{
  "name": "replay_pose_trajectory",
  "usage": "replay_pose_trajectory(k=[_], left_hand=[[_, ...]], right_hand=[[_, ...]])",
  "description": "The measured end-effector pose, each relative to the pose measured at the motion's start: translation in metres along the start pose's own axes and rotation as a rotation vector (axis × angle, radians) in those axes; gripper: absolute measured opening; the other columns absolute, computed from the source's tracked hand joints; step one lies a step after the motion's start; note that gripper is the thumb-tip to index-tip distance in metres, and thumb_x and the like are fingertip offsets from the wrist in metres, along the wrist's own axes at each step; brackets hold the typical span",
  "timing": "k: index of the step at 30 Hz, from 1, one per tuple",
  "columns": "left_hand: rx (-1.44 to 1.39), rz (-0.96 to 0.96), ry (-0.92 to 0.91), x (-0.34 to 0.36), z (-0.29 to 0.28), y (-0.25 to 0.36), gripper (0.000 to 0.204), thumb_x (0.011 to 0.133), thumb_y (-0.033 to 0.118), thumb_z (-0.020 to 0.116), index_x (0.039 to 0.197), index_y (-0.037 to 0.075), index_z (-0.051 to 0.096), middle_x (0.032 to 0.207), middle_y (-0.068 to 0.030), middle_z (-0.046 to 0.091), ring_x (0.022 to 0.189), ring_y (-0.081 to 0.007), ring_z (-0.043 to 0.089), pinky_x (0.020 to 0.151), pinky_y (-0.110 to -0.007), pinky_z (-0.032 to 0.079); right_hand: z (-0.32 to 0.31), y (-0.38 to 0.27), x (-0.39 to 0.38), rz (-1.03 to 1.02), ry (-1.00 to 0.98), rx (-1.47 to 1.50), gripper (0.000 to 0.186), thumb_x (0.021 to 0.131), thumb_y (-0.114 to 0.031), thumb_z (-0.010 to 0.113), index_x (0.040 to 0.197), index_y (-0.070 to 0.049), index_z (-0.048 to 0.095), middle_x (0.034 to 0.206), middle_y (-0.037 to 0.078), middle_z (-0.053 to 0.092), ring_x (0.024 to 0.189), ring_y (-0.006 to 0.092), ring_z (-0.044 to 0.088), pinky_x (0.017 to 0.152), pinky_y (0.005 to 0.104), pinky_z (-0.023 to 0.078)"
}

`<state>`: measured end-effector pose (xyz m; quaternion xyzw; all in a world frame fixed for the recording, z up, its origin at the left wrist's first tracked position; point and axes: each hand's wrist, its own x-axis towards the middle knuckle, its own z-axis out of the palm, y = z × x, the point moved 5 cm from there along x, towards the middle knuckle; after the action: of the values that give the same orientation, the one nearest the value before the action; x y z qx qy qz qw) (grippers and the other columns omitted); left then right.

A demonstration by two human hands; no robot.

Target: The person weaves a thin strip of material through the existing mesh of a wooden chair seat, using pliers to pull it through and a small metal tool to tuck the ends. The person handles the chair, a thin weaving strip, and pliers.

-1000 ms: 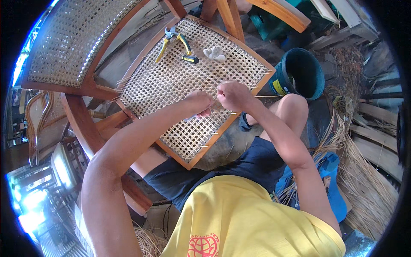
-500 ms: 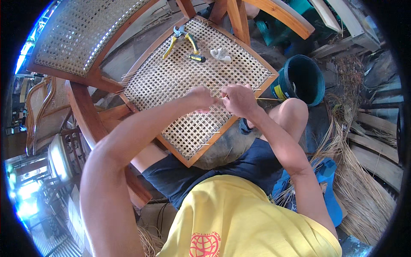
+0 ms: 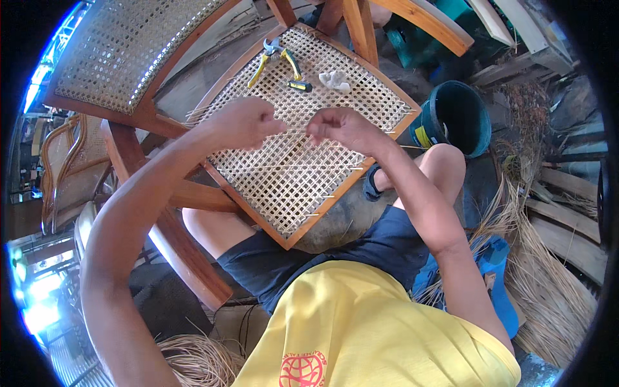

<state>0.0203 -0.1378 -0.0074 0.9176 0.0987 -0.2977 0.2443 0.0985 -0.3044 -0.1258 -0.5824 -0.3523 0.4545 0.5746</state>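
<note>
A woven cane chair seat (image 3: 274, 203) in a brown wooden frame lies before me, with loose cane ends sticking out along its edges. My left hand (image 3: 245, 122) is closed above the left middle of the weave, its fingertips pinching a thin cane strand (image 3: 294, 131). Just to the right, my right hand (image 3: 343, 129) has its fingers curled together at the other end of that short stretch. The strand is fine, and its path under the fingers is hidden. Yellow-handled pliers (image 3: 274, 57), a small black-and-yellow tool (image 3: 300, 85) and a crumpled white lump (image 3: 335, 80) lie on the far part of the seat.
A caned chair back (image 3: 129, 55) rises at the far left. A dark green bucket (image 3: 459, 119) stands right of the seat. Long loose cane (image 3: 548, 297) spreads at the lower right, beside a blue object (image 3: 496, 284); a cane coil (image 3: 200, 361) lies at the lower left.
My left hand has moved left and away from me, and my right hand slightly left and farther up the seat. A gap with the strand now separates them.
</note>
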Motion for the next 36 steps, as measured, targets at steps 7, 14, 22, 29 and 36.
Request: replay_pose_trajectory(k=[7,14,22,29,36], left_hand=[[-0.138,-0.070,-0.319,0.070,0.077,-0.008,0.028,0.096,0.018,0.050,0.088,-0.003,0.066,0.070,-0.0085,0.070,0.062,-0.0156,0.070,0.060,-0.032,0.058],[-0.271,-0.082,-0.418,0.079,0.101,0.000,0.028,0.094,0.013,0.051,0.082,-0.003,0.069,0.079,-0.0123,0.074,0.066,-0.0178,0.073,0.062,-0.032,0.059],[-0.419,-0.249,-0.327,0.093,0.127,-0.005,0.021,0.093,0.005,0.052,0.086,-0.009,0.067,0.079,-0.0170,0.073,0.064,-0.0209,0.072,0.058,-0.036,0.060],[-0.760,-0.224,-0.302,0.092,0.136,-0.025,0.032,0.099,0.023,0.054,0.086,-0.003,0.067,0.071,-0.0133,0.067,0.050,-0.0181,0.059,0.044,-0.031,0.046],[0.290,0.099,-0.160,0.084,0.114,0.002,0.039,0.098,0.034,0.057,0.089,-0.002,0.070,0.083,-0.0173,0.069,0.074,-0.0223,0.068,0.066,-0.040,0.056]], right_hand=[[-0.032,0.016,-0.011,-0.019,0.281,-0.796,0.014,0.083,-0.016,0.070,0.080,-0.002,0.071,0.074,0.019,0.067,0.072,0.0328,0.068,0.070,0.0404,0.053],[-0.040,0.021,-0.015,0.017,0.348,-0.756,0.011,0.080,-0.011,0.067,0.075,-0.001,0.067,0.072,0.017,0.067,0.070,0.0317,0.068,0.066,0.0400,0.054],[-0.042,0.032,-0.005,0.040,0.273,-0.850,0.012,0.078,-0.013,0.064,0.074,-0.003,0.069,0.078,0.020,0.069,0.076,0.0346,0.069,0.071,0.0424,0.055],[0.003,0.025,-0.007,0.019,0.250,-1.040,0.014,0.080,-0.020,0.070,0.082,-0.006,0.069,0.086,0.014,0.069,0.085,0.0323,0.068,0.078,0.0463,0.053],[0.002,0.029,-0.017,0.067,0.298,-1.011,0.010,0.081,-0.015,0.065,0.087,-0.008,0.067,0.093,0.012,0.069,0.088,0.0298,0.069,0.085,0.0521,0.050]])
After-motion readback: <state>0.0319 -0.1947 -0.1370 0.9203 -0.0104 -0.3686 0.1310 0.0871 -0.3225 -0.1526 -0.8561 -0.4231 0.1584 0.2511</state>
